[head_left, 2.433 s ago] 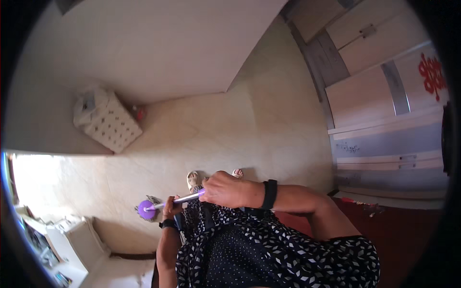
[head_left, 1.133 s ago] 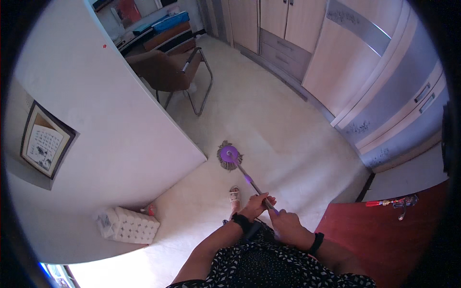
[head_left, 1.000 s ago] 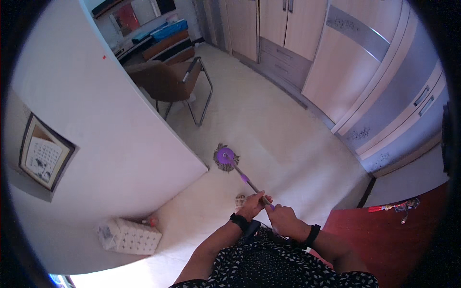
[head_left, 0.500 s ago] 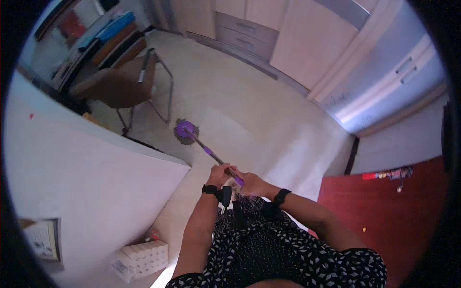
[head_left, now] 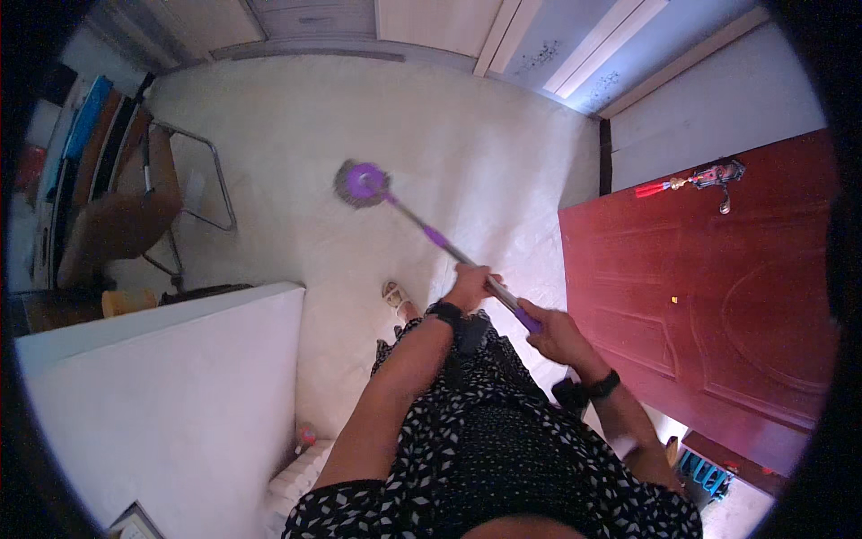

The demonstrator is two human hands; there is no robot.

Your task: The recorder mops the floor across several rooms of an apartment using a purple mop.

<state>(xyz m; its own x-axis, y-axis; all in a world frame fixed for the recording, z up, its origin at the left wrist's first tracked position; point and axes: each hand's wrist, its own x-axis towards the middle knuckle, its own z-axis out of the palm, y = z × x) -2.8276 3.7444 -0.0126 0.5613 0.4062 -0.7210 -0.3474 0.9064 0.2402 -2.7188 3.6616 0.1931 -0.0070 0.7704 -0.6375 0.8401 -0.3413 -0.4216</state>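
A mop (head_left: 366,182) with a round purple head and a grey fringe rests on the pale floor ahead of me. Its metal handle slants back toward my body, with a purple collar partway along and a purple grip at the near end. My left hand (head_left: 470,287) is wrapped round the metal shaft. Closer to me and further right, my right hand (head_left: 555,332) is closed round the purple end grip. Both wrists carry black bands. One of my feet, in a light sandal (head_left: 395,296), shows left of the handle.
A brown chair (head_left: 126,220) with metal legs stands at the left. Below it a white partition wall (head_left: 180,368) juts in, with a white pack (head_left: 301,472) at its foot. The red door (head_left: 700,296) stands at the right. Pale cabinets (head_left: 440,27) line the far side.
The view has turned and shifted, bringing more of the red door in. My hands have spread apart along the handle. The mop head now lies further from the chair and the partition.
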